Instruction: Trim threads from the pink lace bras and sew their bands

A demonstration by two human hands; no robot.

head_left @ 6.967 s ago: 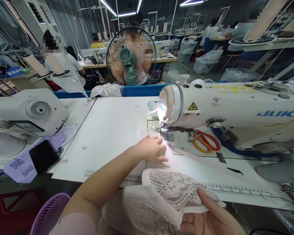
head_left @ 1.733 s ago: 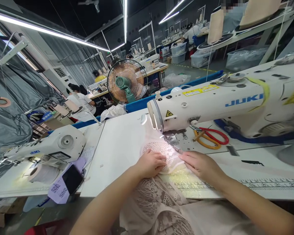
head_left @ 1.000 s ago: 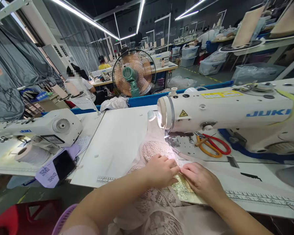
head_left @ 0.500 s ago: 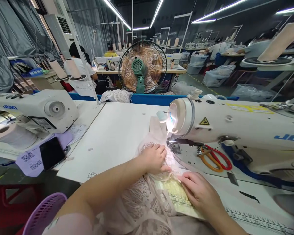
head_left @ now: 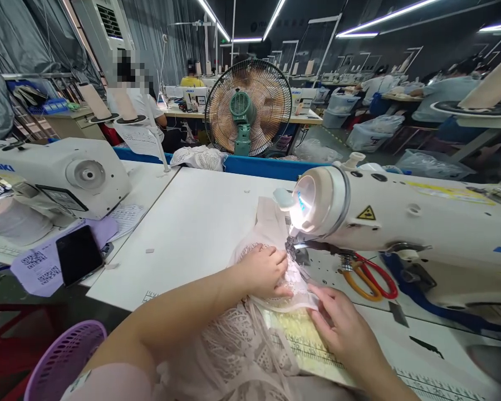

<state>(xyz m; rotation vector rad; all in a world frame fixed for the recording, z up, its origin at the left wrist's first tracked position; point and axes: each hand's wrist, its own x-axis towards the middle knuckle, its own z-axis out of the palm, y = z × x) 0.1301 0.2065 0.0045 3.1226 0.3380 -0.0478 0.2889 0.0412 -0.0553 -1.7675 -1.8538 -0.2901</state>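
Observation:
A pale pink lace garment (head_left: 239, 341) runs from my lap up onto the sewing table, its upper end lying beneath the head of the sewing machine (head_left: 384, 209). My left hand (head_left: 264, 272) rests palm down on the lace, just left of the presser foot (head_left: 291, 246), fingers lying on the fabric. Lower and to the right, my right hand (head_left: 344, 324) pinches the garment's edge between thumb and fingers. Under that edge lies a yellowish patch (head_left: 307, 328) of the table, with a ruler scale printed across it. The needle itself is hidden in the glare.
Scissors (head_left: 363, 278) with orange and red handles lie right of the needle area. Left are a second sewing machine (head_left: 67, 175), a black phone (head_left: 79, 255) and a thread cone (head_left: 19, 220). A large fan (head_left: 248, 108) stands behind the table; a purple basket (head_left: 67, 362) is below left.
The head view has shifted slightly. My right hand has moved a little up along the garment's edge, which now looks straighter between my hands. My left hand stays on the lace.

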